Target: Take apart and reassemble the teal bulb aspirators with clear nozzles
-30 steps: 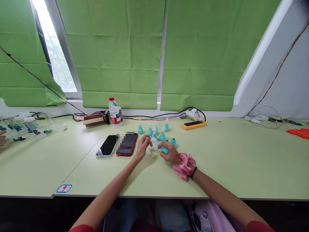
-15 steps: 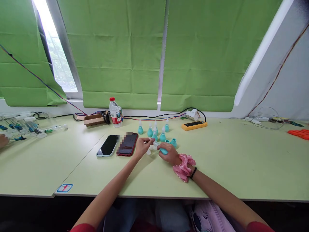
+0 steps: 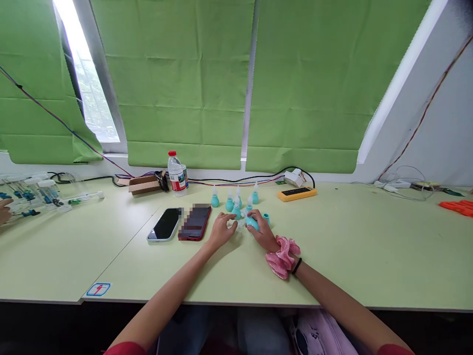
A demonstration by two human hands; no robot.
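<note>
Teal bulb lies gripped within the right hand.

The pale green table holds a bunch of little blue-green bulbs, a light-edged phone near a red-edged phone, a bottle (its cap is red), a brown box, a yellow bar, clear tubes and bright orange things.

Both forearms reach forward and inward; the left hand has thumb and fingers parted, the right hand curls in a grip.
</note>
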